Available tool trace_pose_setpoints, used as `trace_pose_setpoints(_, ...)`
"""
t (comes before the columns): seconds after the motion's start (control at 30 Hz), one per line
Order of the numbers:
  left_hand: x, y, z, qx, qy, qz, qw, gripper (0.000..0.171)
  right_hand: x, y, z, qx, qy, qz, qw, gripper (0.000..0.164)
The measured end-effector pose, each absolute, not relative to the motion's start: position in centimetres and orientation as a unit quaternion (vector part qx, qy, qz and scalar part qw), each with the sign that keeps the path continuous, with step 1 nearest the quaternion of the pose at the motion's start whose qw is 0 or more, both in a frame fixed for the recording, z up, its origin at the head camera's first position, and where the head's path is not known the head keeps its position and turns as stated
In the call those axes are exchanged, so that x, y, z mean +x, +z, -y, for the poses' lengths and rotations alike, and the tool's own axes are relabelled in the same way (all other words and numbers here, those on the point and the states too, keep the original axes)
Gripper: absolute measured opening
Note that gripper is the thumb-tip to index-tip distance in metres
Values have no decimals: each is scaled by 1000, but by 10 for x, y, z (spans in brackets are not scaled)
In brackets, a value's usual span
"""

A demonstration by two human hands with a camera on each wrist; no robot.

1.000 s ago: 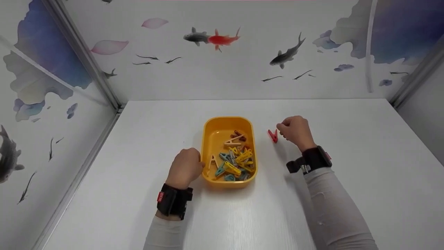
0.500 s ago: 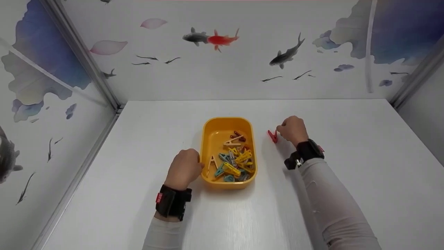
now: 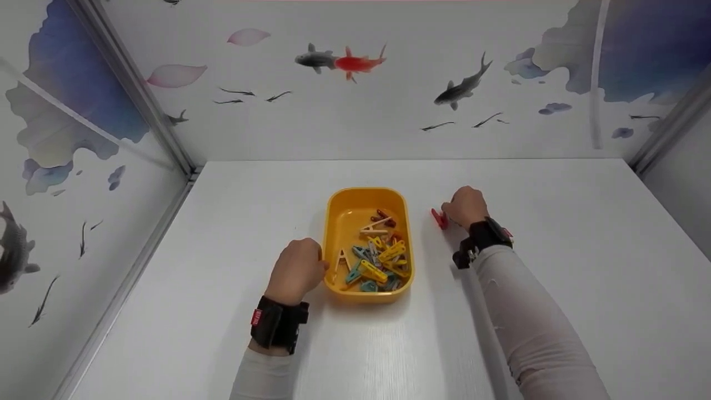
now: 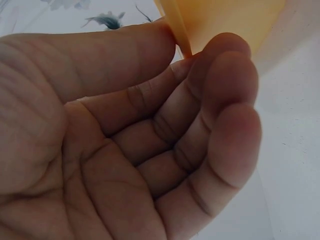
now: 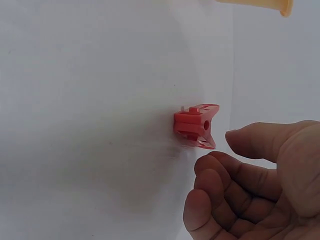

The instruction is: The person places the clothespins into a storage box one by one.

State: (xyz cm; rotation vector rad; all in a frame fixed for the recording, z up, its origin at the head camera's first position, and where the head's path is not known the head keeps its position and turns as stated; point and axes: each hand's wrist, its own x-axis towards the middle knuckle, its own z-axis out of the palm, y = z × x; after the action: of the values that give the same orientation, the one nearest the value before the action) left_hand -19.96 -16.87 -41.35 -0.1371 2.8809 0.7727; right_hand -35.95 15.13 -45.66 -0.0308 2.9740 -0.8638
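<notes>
My left hand [image 3: 295, 271] pinches the left rim of a yellow plastic tub [image 3: 340, 200] between thumb and index finger. The left wrist view shows the tub's wall [image 4: 235, 20] at the thumb tip, with the other fingers curled below it. Inside the tub lie several clothespins [image 3: 373, 270] in yellow, teal, cream and dark red. Right of the tub, a red clothespin [image 3: 439, 219] rests on the table. My right hand [image 3: 467, 206] is right beside its handles. In the right wrist view, thumb and bent index finger stand apart, close to the red clothespin's handle ends [image 5: 212, 107].
The white table [image 3: 222, 222] surrounds the tub on all sides. A back wall [image 3: 355, 122] with painted fish and a left side panel [image 3: 61, 233] rise at its edges. Each wrist wears a black strap.
My right hand and forearm have shifted slightly left and lower, closer to the red clothespin. The left hand keeps its grip on the tub's rim.
</notes>
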Motion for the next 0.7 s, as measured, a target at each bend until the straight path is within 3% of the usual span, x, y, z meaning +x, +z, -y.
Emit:
trace_pose_setpoints(0.17, -200, -415, 169, -33, 240, -968, 68, 12, -362, -460, -151, -12, -266, -964, 19, 42)
trace_pose_setpoints(0.47, -202, -414, 169, -44, 242, -966, 83, 13, -366, -468, -148, 17, -265, -964, 33, 30)
trace_pose_setpoints(0.7, -201, -414, 170, -44, 246, -965, 83, 13, -365, -468, -149, 4, -266, -964, 12, 32)
